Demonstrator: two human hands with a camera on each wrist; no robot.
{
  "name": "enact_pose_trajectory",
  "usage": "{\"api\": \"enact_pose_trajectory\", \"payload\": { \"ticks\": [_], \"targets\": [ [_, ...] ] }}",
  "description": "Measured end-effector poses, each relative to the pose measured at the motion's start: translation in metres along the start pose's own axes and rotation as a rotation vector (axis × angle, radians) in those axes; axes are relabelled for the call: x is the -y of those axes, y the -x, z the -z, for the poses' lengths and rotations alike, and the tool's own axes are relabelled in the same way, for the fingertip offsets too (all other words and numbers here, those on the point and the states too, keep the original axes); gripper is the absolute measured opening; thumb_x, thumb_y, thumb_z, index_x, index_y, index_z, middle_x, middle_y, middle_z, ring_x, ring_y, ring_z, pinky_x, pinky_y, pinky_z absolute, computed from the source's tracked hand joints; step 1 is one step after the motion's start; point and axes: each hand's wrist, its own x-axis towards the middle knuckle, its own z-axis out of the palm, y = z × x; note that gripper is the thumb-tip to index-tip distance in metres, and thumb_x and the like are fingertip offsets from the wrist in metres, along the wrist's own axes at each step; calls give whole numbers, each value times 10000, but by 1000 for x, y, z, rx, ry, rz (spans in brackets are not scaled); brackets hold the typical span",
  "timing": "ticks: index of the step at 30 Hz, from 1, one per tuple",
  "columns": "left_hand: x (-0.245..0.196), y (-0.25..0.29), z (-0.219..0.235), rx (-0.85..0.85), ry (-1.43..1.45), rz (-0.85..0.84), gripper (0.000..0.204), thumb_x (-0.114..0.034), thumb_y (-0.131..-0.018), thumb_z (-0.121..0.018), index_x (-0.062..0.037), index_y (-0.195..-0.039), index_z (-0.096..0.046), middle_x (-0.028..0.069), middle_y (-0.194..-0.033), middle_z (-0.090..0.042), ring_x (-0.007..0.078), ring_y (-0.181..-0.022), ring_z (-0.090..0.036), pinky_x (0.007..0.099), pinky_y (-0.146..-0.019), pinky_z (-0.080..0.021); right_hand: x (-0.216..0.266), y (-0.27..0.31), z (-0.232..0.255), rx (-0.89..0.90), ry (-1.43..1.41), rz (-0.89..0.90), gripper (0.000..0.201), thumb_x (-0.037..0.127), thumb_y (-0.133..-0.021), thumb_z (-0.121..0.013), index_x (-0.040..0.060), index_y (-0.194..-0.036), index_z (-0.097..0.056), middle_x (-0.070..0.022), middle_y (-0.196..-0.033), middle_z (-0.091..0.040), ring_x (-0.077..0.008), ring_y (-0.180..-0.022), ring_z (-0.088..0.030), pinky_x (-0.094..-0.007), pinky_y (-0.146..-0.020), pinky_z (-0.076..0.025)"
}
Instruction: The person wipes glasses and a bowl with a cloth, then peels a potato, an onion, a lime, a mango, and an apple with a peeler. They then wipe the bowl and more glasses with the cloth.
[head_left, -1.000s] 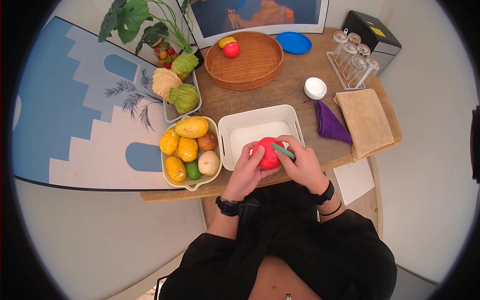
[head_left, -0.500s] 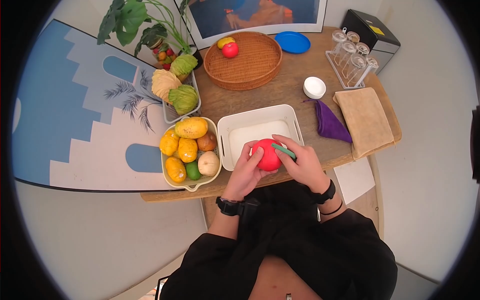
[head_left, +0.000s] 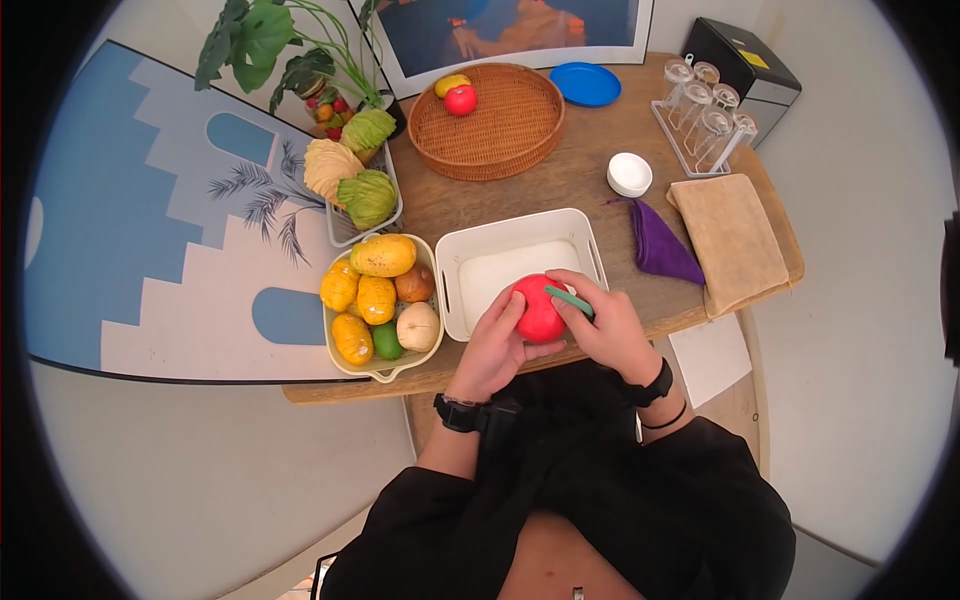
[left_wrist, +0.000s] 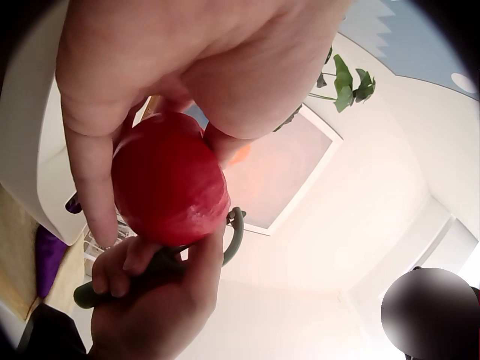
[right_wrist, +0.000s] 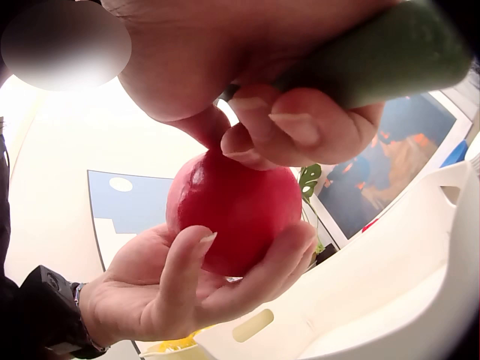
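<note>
Over the near edge of the white bin [head_left: 465,240], my left hand [head_left: 495,345] cradles a smooth red tomato [head_left: 540,310] between thumb and fingers. A green-handled peeler [head_left: 570,302] is in my right hand [head_left: 612,335], its head close against the tomato's upper right side. From the left wrist view, the fingers of the right hand [left_wrist: 154,307] curl round the handle, and the peeler's curved green frame [left_wrist: 237,236] sticks out past the thumb. In the right wrist view, a shiny, rougher strip shows on the tomato [right_wrist: 240,202], which lies on the left hand's fingers [right_wrist: 262,281].
A yellow basket [head_left: 436,335] of fruit stands left of the bin, with a tray of cabbages [head_left: 368,198] behind. Farther back are a wicker tray [head_left: 490,140] and a blue plate [head_left: 585,85]. White bowls [head_left: 629,175], a purple cloth [head_left: 662,245], a tan towel [head_left: 730,245] and glasses [head_left: 712,130] lie right.
The tomato shifts slightly left, then back right, turning a little in the left hand. The left hand's lower fingers have spread slightly; the right hand keeps its hold on the peeler.
</note>
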Motion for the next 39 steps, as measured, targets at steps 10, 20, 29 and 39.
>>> {"api": "enact_pose_trajectory", "payload": {
  "ticks": [10, 20, 29, 39],
  "targets": [
    [-1, -1, 4, 18, -58, -15, 479, -368, -1081, -466, -94, -1467, -392, 104, -1401, -504, 251, -1259, -565, 464, -997, -546, 7, -1, 2, -9, -11, -80, 361, 173, -925, -654, 115, -1275, -592, -235, -752, -659, -427, -713, -676, -434, -605, -533],
    [7, -6, 10, -73, -47, -41, 454, -330, -1091, -451, -63, -1454, -399, 93, -1410, -510, 225, -1294, -536, 434, -1060, -491, 8, -3, 0, 9, 33, -94, 341, 180, -928, -647, 111, -1260, -603, -240, -760, -660, -430, -720, -674, -438, -620, -534],
    [2, -4, 8, -69, -57, -45, 426, -327, -1092, -451, -57, -1422, -445, 105, -1371, -540, 208, -1254, -561, 407, -1030, -507, 10, -3, -2, 26, 9, 9, 314, 170, -925, -649, 106, -1231, -627, -224, -822, -691, -417, -774, -690, -417, -653, -554],
    [-1, 2, 0, -12, -80, -49, 425, -356, -1102, -404, -82, -1427, -426, 103, -1383, -529, 225, -1224, -589, 418, -972, -551, 6, -5, 1, 67, -15, -61, 329, 166, -925, -643, 114, -1249, -629, -218, -871, -701, -415, -810, -694, -419, -689, -566]
  ]
}}
